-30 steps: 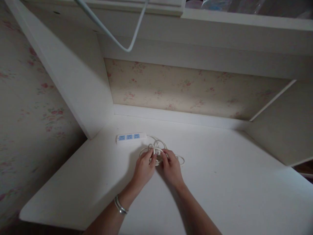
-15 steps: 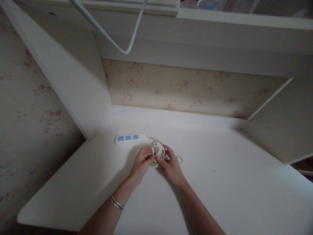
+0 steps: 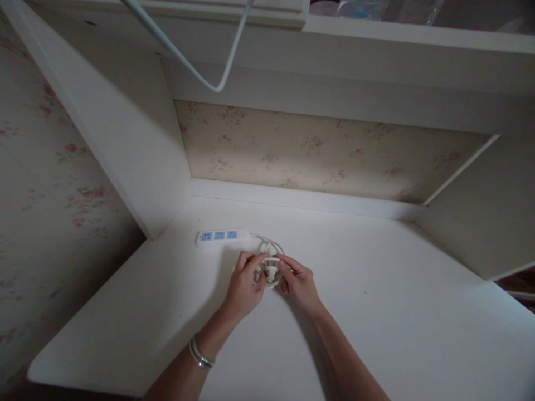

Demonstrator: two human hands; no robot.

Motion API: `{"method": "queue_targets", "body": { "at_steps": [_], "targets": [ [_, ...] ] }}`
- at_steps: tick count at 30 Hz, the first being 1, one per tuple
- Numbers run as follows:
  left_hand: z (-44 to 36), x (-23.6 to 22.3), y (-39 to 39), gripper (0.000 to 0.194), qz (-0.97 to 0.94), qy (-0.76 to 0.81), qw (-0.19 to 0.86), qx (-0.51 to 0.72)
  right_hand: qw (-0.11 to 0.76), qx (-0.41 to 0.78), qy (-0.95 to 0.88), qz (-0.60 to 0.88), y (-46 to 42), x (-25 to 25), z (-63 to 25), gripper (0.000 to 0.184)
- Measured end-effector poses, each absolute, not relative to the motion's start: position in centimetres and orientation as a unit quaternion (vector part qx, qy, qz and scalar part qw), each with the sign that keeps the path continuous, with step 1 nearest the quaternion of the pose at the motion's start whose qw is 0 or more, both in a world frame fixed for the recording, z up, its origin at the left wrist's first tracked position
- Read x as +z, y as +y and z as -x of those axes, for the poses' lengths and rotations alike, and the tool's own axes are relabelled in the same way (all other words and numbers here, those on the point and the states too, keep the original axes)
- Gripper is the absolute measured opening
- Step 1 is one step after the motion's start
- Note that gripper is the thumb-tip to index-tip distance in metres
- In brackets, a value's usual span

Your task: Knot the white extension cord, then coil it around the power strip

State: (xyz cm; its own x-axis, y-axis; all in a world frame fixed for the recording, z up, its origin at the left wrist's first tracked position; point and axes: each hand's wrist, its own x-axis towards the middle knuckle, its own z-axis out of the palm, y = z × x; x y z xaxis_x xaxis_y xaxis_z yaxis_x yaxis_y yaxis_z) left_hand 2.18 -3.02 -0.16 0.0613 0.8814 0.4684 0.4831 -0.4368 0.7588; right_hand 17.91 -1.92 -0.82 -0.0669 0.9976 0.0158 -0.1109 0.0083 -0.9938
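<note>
A white power strip with three blue sockets lies on the white desk. From its right end a white power cord runs into a coil between my hands. My left hand is closed on the left side of the coil, thumb and fingers pinching it. On the opposite side my right hand grips the coil's upper right part between thumb and fingers. Inside the loops a white plug shows, partly covered by cord and fingers.
White side panels flank the desk, with floral wallpaper at the back. Overhead, a pale cable hangs in a loop below the shelf. Clear plastic items sit on that shelf.
Both hands have shifted their grip on the cord. The coil has become tighter, and the loop that stuck out to the right no longer shows. The power strip has not moved.
</note>
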Motion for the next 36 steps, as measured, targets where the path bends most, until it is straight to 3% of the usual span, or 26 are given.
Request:
{"method": "queue_targets", "body": {
  "at_steps": [3,8,14,18,24,29,33,36],
  "targets": [
    [-2.1,0.4,-3.4,0.04,-0.701,0.482,0.209,0.482,0.498,0.518,-0.51,0.472,-2.0,-1.0,-18.0,0.053],
    [-1.8,0.4,-2.8,0.005,-0.653,0.495,0.256,0.513,0.467,0.472,-0.564,0.491,-1.9,-1.4,-18.2,0.051],
    [-1.9,-0.1,-1.9,0.013,-0.522,0.528,0.355,0.569,0.458,0.355,-0.694,0.428,-2.0,-0.4,-18.2,0.023],
    [-1.9,0.5,-2.1,0.016,-0.483,0.531,0.411,0.562,0.479,0.366,-0.664,0.443,-2.1,-0.3,-18.2,0.028],
    [-1.6,1.0,-2.3,0.029,-0.547,0.493,0.405,0.542,0.548,0.477,-0.476,0.496,-2.0,-0.9,-18.3,0.039],
    [-1.6,1.7,-2.6,0.032,-0.524,0.494,0.438,0.537,0.576,0.557,-0.404,0.442,-2.1,-0.1,-18.3,0.039],
    [-1.4,2.5,-3.1,0.033,-0.522,0.485,0.438,0.548,0.564,0.647,-0.384,0.34,-2.6,0.4,-18.3,0.026],
    [-1.1,2.7,-3.1,0.035,-0.502,0.465,0.437,0.584,0.525,0.687,-0.407,0.293,-3.0,0.5,-18.3,0.03]
  ]
}}
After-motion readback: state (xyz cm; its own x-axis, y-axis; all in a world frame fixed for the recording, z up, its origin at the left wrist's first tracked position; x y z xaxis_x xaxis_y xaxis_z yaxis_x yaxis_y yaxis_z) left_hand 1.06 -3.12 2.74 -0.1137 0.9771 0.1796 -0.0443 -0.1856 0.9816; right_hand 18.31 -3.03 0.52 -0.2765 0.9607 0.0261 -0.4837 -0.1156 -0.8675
